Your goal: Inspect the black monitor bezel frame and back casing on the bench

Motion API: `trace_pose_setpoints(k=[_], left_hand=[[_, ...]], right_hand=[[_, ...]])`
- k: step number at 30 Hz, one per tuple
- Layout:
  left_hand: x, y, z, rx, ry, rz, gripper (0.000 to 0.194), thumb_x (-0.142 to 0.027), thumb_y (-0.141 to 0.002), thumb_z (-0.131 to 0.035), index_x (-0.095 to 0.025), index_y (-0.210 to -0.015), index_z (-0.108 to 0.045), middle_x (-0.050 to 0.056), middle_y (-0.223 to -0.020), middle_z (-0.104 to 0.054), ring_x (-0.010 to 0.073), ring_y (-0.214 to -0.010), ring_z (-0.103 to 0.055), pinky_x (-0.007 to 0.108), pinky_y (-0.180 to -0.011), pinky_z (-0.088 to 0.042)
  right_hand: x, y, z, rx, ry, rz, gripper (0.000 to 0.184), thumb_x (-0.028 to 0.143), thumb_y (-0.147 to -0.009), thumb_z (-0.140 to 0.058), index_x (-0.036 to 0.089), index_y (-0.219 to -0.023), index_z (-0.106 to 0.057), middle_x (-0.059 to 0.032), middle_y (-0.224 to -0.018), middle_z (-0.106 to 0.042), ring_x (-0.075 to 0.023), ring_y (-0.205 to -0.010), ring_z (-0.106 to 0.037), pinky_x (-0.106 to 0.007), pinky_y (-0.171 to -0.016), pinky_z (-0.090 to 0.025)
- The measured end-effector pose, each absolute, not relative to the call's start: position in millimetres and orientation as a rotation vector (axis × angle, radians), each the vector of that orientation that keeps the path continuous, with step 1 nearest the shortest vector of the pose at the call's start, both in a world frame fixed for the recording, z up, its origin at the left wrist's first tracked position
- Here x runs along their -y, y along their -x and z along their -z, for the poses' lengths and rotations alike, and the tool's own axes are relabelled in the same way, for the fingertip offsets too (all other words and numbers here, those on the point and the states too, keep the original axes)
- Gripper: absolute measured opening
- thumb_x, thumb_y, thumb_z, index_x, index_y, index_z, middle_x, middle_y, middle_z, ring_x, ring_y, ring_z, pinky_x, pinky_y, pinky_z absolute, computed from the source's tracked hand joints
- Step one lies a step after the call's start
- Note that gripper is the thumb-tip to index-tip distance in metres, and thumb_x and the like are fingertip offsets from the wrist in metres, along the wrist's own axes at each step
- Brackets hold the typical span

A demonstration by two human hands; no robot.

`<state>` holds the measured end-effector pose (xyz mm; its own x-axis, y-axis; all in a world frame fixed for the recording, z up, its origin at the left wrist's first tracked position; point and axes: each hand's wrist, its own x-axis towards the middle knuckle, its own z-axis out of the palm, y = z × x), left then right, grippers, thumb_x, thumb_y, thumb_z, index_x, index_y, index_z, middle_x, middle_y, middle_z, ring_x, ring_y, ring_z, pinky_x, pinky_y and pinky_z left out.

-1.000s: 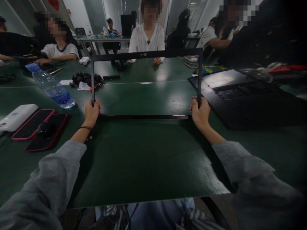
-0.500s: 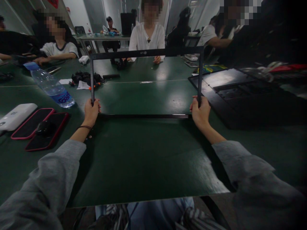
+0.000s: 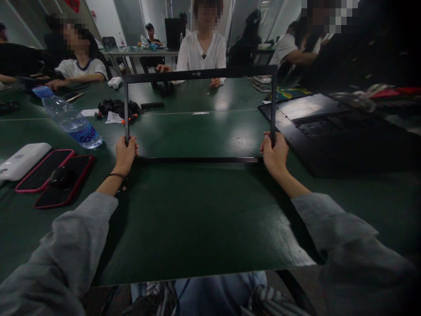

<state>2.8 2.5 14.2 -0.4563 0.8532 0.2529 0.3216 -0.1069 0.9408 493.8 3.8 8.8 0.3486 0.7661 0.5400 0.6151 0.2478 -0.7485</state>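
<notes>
A thin black screen bezel, an empty rectangle with a small logo on its top bar, is held up over the green table. My left hand is closed around the lower end of its left side bar. On the right side bar, at about the same height, my right hand grips the other lower corner. The table and the person opposite show through the opening. Several fingertips are hidden behind the bars.
To the left are a water bottle, two phones in red-edged cases and a white box-shaped device. Black gear lies further back. A large dark panel is at the right. A person sits opposite.
The bezel's upper right corner has dipped very slightly; my hands keep the same grip. Across the table, the person's hand has risen above the bezel's top bar, by some black gear.
</notes>
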Motion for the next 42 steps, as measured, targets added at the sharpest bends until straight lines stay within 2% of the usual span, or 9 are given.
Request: trace_pose_setpoints(k=[24, 32, 42], left_hand=[[-5, 0, -11, -1.759, -1.295, -1.583, 0.005, -0.025, -0.088, -0.056, -0.02, -0.091, -0.055, -0.004, -0.066, -0.056, 0.0074, -0.046, -0.05, 0.019, -0.045, -0.038], [-7, 3, -8, -1.776, -1.33, -1.576, 0.006, -0.025, -0.088, -0.055, -0.019, -0.091, -0.057, -0.004, -0.066, -0.056, 0.0084, -0.047, -0.05, 0.02, -0.046, -0.039], [-3, -4, -15, -1.777, -1.284, -1.567, 0.003, -0.022, -0.088, -0.055, -0.02, -0.088, -0.055, -0.004, -0.064, -0.055, 0.0084, -0.046, -0.049, 0.02, -0.045, -0.037]], right_hand=[[-11, -500, 1, 1.348, 1.427, -0.196, 0.042, 0.064, -0.092, -0.049, 0.025, -0.105, -0.06, -0.0023, -0.065, -0.056, -0.021, -0.057, -0.056, -0.042, -0.058, -0.05], [-13, -502, 1, 1.359, 1.423, -0.187, 0.038, 0.059, -0.093, -0.05, 0.024, -0.104, -0.06, -0.0021, -0.065, -0.055, -0.0208, -0.057, -0.056, -0.042, -0.06, -0.05], [-13, -502, 2, 1.359, 1.425, -0.192, 0.041, 0.063, -0.092, -0.05, 0.025, -0.103, -0.059, -0.0019, -0.064, -0.054, -0.02, -0.055, -0.055, -0.042, -0.058, -0.05]])
